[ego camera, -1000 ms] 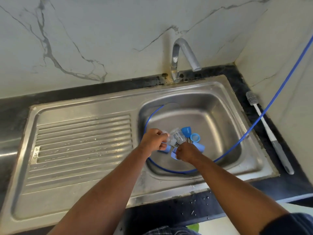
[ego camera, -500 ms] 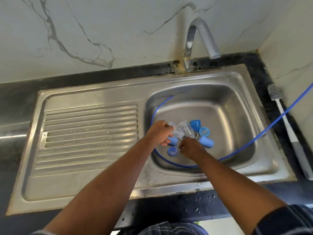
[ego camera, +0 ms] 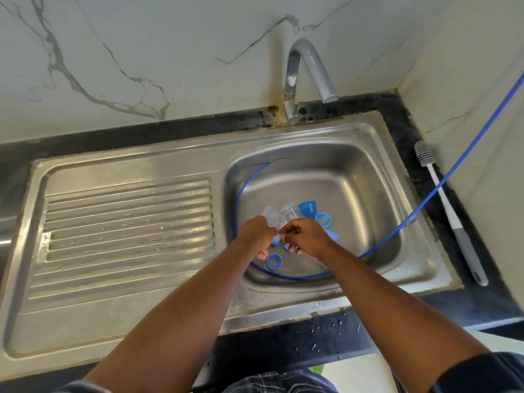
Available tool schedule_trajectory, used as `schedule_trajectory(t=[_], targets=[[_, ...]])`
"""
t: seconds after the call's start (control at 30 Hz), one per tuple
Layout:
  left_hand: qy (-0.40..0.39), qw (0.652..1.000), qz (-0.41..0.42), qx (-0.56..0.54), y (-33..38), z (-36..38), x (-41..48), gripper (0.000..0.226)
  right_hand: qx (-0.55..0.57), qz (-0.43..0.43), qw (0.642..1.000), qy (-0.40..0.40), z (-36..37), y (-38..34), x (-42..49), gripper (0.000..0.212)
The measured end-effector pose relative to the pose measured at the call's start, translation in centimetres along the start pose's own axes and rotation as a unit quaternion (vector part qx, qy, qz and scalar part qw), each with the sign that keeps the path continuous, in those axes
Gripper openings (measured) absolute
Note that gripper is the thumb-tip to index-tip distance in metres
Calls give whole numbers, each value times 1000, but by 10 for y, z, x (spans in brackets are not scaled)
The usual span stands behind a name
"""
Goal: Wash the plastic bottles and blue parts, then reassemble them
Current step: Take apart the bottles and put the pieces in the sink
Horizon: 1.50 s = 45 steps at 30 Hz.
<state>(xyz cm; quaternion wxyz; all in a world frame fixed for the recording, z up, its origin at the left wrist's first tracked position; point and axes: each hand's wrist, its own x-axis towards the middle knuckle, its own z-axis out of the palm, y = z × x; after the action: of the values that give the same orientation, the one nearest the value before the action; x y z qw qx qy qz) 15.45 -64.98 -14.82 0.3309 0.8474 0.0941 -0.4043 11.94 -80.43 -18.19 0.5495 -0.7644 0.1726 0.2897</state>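
Both hands meet low over the sink basin (ego camera: 368, 177). My left hand (ego camera: 255, 236) grips a small clear plastic bottle (ego camera: 270, 217) that sticks up past its fingers. My right hand (ego camera: 306, 238) has its fingers curled round the base of a second clear bottle (ego camera: 292, 212). Loose blue parts lie on the basin floor: a blue cup-shaped cap (ego camera: 309, 208), a blue ring (ego camera: 323, 219) beside it, another blue ring (ego camera: 274, 261) below my hands and a blue piece (ego camera: 334, 235) half hidden behind my right hand.
A thin blue hose (ego camera: 425, 205) comes in from the upper right and loops round the basin. The tap (ego camera: 300, 72) stands at the back with no water running. A white bottle brush (ego camera: 450, 217) lies on the dark counter to the right. The ribbed drainboard (ego camera: 127, 222) is on the left.
My right hand has come up from the basin floor to meet the left hand at the bottles. The camera view has shifted slightly.
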Motion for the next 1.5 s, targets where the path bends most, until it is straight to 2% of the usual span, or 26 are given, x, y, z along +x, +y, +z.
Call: schedule_trajectory(t=[0.1,0.2,0.33,0.43,0.5,0.57,0.63,0.93,1.07,1.3,1.5], targets=[[14,998,7,57,3,-4,-3,31,-63,26,998,3,5,10,8,11],[23,999,19,34,3,-7,2,41,-175,49,983,-16,13,18,14,15],[20,999,14,42,2,-9,9,32,-237,62,969,-23,22,24,21,10],[34,997,13,68,-4,-10,11,25,-280,46,958,44,16,28,21,18],[33,996,19,83,-6,-10,13,27,-279,47,954,98,7,28,21,20],[35,993,33,110,-5,-10,12,28,-275,58,953,113,-2,25,22,16],[44,994,40,91,-3,-9,11,30,-282,70,948,126,-10,24,22,14],[86,983,96,129,0,3,-1,20,-223,42,967,119,-26,32,2,15],[102,976,138,135,6,3,-10,8,-220,27,966,132,-36,29,-8,17],[119,958,207,156,11,-2,-29,32,-238,-18,958,157,-36,-2,-37,20],[120,945,249,175,3,-20,-42,34,-224,-29,953,201,-29,-18,-62,17]])
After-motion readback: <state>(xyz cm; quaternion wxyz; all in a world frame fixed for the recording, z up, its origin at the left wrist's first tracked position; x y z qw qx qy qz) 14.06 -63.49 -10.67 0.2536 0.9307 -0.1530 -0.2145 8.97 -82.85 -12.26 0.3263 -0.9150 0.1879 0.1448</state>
